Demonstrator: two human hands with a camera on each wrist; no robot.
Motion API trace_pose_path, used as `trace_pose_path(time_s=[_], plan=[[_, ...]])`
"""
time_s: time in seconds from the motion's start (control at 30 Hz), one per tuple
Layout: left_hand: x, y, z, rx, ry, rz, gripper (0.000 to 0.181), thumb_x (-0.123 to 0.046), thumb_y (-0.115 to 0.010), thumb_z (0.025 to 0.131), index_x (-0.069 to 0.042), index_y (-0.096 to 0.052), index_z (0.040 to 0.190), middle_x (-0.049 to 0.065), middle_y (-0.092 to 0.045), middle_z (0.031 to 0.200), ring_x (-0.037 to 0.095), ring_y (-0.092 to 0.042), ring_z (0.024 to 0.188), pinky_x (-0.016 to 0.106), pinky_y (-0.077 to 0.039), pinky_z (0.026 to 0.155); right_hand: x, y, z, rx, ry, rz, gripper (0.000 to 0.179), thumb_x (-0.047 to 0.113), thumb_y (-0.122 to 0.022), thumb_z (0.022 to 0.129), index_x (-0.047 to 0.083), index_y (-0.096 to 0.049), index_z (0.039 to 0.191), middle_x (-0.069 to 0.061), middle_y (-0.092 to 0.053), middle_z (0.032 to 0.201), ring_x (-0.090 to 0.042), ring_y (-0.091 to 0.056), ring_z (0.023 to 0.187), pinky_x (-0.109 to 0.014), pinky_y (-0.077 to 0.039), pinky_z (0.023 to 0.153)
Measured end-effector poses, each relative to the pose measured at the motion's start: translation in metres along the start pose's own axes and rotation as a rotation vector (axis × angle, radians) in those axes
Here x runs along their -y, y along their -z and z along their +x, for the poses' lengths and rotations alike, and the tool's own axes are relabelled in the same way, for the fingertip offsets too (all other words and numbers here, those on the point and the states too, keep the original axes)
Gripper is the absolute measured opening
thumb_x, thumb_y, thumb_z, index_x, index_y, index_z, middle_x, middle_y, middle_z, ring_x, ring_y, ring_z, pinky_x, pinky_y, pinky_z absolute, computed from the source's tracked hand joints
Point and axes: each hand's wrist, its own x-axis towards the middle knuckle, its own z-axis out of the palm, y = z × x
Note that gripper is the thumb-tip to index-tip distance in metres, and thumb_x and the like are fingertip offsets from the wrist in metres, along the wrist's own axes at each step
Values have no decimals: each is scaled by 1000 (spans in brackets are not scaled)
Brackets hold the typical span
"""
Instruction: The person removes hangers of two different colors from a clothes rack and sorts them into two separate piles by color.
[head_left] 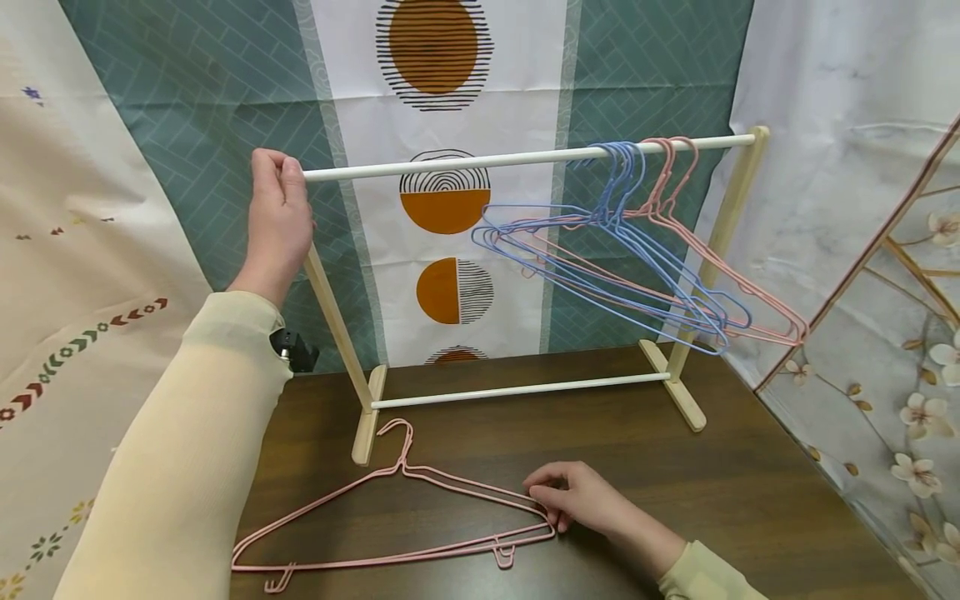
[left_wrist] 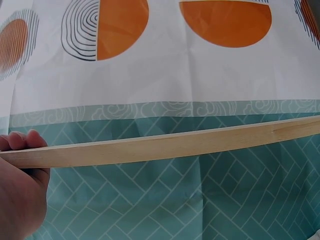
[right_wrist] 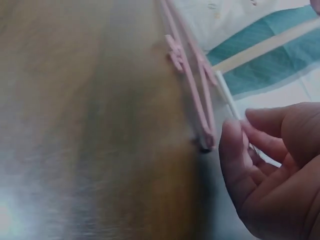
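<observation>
Your head view is bright, evenly lit and mostly crisp. In your left wrist view the light turns greyer and dimmer, and the wooden post bows with lens distortion. Your right wrist view smears the table into blur (the pink hangers come out soft too), with white glare at eight o'clock and a dark band toward six.

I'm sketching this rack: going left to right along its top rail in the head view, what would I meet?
Left hand, blue hangers' hooks, pink hangers' hooks, right-side wooden post.
</observation>
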Motion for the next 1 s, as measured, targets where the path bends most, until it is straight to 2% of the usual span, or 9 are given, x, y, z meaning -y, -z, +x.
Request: trace_pose_path(time_s=[0.17, 0.4, 0.57, 0.73, 0.87, 1.0], plan=[[1, -1, 0, 0, -3, 5, 28, -52, -27, 119, -29, -36, 131, 1, -42, 95, 18, -47, 78, 32, -43, 79, 12, 14, 0, -30, -11, 161, 34, 16, -69, 111, -8, -70, 135, -17, -72, 101, -18, -70, 75, -29, -61, 66], [0, 0, -2, -12, -19, 12, 30, -53, -26, 119, -27, -36, 130, 2, -43, 94, 18, -48, 77, 32, -43, 78, 40, 45, -10, -133, 53, 216, 39, 20, -68, 113, -7, -66, 140, -16, -71, 108, -22, -74, 83, -35, -65, 77], [0, 0, -1, -5, -12, 13, 28, -52, -26, 119, -28, -36, 130, 1, -42, 95, 17, -47, 78, 32, -44, 79, 62, 72, -25, -279, 143, 166, 39, 18, -67, 113, -9, -64, 141, -13, -71, 106, -21, -75, 84, -36, -65, 77], [0, 0, -1, -1, -4, 5, 26, -52, -27, 120, -29, -36, 130, 2, -41, 96, 18, -45, 79, 32, -44, 81, 77, 102, -43, -453, 264, 142, 31, 16, -67, 113, -2, -68, 138, -6, -74, 105, -18, -77, 85, -33, -65, 76], [-1, 1, -1, 2, -1, 9, 28, -53, -27, 119, -29, -35, 130, 2, -41, 96, 18, -44, 79, 32, -44, 80, 81, 124, -58, -571, 367, 193, 26, 14, -69, 111, 5, -73, 136, -3, -76, 105, -15, -77, 86, -29, -65, 76], [-2, 0, -2, 3, 1, 7, 27, -53, -27, 119, -29, -35, 130, 2, -41, 96, 18, -45, 79, 32, -43, 80, 79, 144, -69, -680, 439, 288, 22, 10, -71, 110, 8, -76, 131, -2, -76, 104, -12, -78, 84, -25, -64, 74]])
